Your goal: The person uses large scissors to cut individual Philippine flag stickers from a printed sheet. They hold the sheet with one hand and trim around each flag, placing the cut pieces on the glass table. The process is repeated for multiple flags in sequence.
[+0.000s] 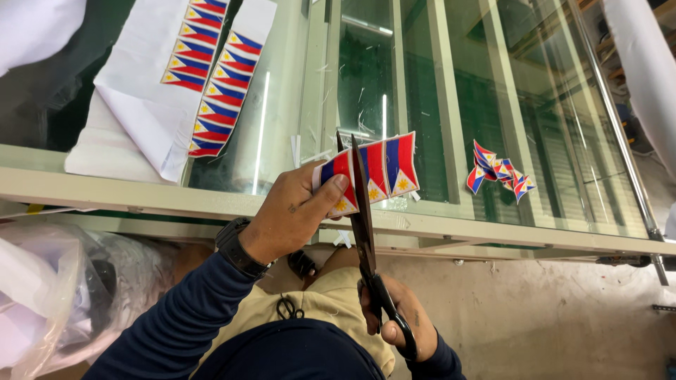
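1. Nearest, the scissors (pixel 367 239) are held in the right hand (pixel 394 317), fingers wrapped through the black handles; the blades point away from the body and stand partly parted.
2. Just beyond that grip, a strip of flags (pixel 373 169) is pinched in the left hand (pixel 289 218), thumb pressed flat on the nearest flag; the hand is closed firmly on the strip's left end.
3. The blades are seen crossing the strip right beside the thumb, between the first flag and the second.
4. A slip is judged likely if the blade drifts off the border between flags, since the strip's free end hangs unsupported to the right of the grip and can sag or twist.
5. The thumb lies so near the cutting line that a nick is a risk should the strip be pulled leftward into the blades.
6. Farther right of the grip, a small pile of cut flags (pixel 498 172) rests on the glass table (pixel 436 91); a freed piece could slide off the near edge.
7. Farthest, up and left of the grip, uncut sheets of flags (pixel 211 70) lie on white paper.
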A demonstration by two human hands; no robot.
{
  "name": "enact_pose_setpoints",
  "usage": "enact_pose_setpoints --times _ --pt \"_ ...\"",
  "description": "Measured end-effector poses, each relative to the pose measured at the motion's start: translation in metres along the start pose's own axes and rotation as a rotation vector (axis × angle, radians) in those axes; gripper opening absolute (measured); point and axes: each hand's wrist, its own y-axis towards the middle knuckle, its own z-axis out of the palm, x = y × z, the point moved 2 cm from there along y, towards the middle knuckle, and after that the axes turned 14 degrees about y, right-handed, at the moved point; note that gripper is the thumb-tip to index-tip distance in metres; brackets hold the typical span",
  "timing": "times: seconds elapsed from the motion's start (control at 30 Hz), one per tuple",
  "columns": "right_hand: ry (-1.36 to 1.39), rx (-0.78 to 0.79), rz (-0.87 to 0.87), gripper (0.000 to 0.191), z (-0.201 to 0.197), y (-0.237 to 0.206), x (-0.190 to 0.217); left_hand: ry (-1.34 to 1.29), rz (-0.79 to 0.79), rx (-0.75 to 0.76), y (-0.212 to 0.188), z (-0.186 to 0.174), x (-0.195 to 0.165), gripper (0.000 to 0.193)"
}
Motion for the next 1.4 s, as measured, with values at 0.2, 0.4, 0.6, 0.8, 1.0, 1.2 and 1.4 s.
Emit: enact_pose_setpoints --times 0.2,0.4,0.6,0.8,1.0,1.2,1.4 --pt "0.0 -0.023 -0.007 0.098 0.003 0.004 -0.005 0.001 -0.014 0.004 -0.005 0.006 0.003 0.04" --pt "-0.037 -0.03 -0.033 0.097 0.002 0.002 -0.01 -0.013 -0.045 0.006 -0.008 0.009 0.008 0.038" --pt "-0.03 -0.065 -0.036 0.089 0.001 0.002 -0.016 -0.036 0.018 -0.012 -0.008 0.012 0.005 0.039" --pt "-0.014 -0.066 -0.029 0.083 -0.005 0.001 -0.021 0.004 -0.017 -0.01 -0.007 0.012 0.007 0.039" --pt "-0.021 -0.06 -0.049 0.08 -0.01 0.0 -0.029 0.008 -0.024 -0.017 -0.007 0.012 0.008 0.038" --pt "-0.065 -0.06 -0.066 0.079 -0.012 0.001 -0.031 -0.074 -0.011 -0.024 -0.005 0.009 0.013 0.039" --pt "0.043 0.086 -0.058 0.083 -0.009 0.021 -0.022 -0.191 -0.056 0.052 0.02 0.013 0.048 0.043"
